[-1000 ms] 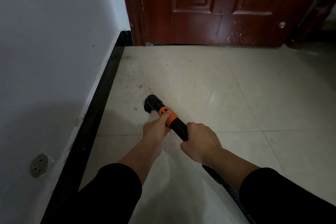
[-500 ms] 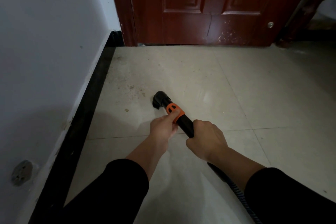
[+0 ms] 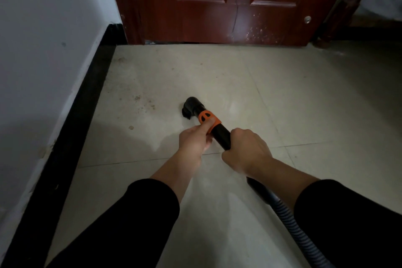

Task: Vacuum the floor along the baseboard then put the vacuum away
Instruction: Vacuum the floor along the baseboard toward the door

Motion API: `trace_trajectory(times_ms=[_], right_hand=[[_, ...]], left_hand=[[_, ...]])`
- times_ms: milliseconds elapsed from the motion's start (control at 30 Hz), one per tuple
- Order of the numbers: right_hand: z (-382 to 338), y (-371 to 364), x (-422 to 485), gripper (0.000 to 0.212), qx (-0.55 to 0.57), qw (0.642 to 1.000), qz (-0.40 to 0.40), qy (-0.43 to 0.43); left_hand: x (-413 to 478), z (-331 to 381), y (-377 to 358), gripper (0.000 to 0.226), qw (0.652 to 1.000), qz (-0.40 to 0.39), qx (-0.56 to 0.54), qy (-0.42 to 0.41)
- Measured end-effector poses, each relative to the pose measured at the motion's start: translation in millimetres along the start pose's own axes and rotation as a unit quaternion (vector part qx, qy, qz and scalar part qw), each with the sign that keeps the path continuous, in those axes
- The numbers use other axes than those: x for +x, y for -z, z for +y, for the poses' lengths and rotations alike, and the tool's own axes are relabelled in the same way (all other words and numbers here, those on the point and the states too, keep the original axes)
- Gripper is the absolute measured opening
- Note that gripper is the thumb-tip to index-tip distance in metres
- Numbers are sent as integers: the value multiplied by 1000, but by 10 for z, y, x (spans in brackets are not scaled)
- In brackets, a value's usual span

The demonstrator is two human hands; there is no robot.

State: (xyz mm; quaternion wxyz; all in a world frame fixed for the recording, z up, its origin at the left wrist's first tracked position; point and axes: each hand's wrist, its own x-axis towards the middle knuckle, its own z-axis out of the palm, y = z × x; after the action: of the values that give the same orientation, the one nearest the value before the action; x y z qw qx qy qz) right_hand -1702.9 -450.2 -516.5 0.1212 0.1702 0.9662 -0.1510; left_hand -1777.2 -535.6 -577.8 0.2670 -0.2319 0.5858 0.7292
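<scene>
The black vacuum wand with an orange collar (image 3: 210, 123), right of the black baseboard (image 3: 71, 137), is gripped by both curled hands, left hand (image 3: 194, 140) ahead of right hand (image 3: 247, 150).

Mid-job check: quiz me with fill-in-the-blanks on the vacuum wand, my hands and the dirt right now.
The left hand grips the black vacuum wand at its ____ collar. The ribbed grey hose runs under the ____ forearm. Brown dirt specks lie on the pale tile floor between the black nozzle and the black ____. Missing words: orange; right; baseboard.
</scene>
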Motion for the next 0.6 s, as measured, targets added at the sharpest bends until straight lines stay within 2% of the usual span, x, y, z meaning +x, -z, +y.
trace_trajectory(times_ms=[200,433,600], right_hand=[[202,90,-44,16,-7,1000,-1,-15],[520,123,132,23,49,998,22,-37],[451,132,231,29,104,994,16,-33]], left_hand=[[-12,1,-225,22,1000,-7,0,27],[82,41,-648,41,999,-24,16,33],[79,235,-656,43,999,5,23,29]])
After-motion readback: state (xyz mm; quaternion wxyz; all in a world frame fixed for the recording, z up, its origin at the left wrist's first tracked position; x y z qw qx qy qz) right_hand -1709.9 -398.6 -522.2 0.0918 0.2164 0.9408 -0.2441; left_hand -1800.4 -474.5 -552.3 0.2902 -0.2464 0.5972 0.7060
